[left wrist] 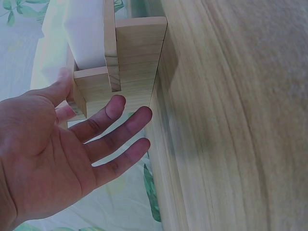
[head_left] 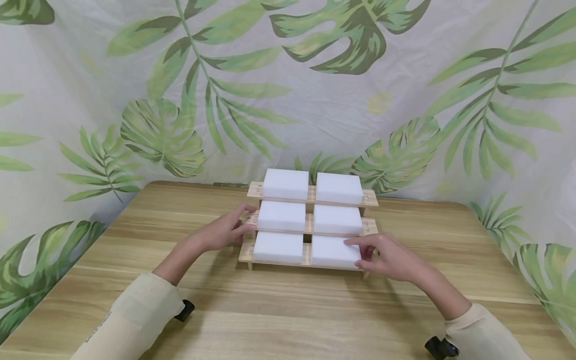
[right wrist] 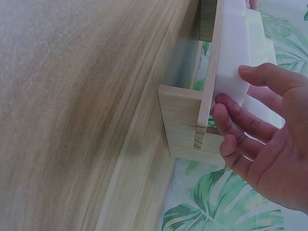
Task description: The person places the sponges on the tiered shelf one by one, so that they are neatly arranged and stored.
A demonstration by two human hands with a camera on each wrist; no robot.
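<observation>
A three-tier wooden rack (head_left: 307, 254) stands on the table, its tiers stepping up toward the back. White foam blocks lie in pairs on the tiers. My left hand (head_left: 228, 229) is at the left end of the middle tier. In the left wrist view, its thumb and index finger pinch the board's end while the other fingers extend loosely below. At the bottom tier's right end, my right hand (head_left: 384, 255) grips the right-hand foam block (head_left: 330, 251). One fingertip lies on the block's top; in the right wrist view, the thumb (right wrist: 260, 74) and fingers are around its end.
The wood-grain table (head_left: 279, 310) extends in front of the rack and to both sides. A leaf-printed cloth (head_left: 315, 115) hangs close behind it. Dark wrist devices (head_left: 184, 311) show beneath both pale sleeves (head_left: 139, 312).
</observation>
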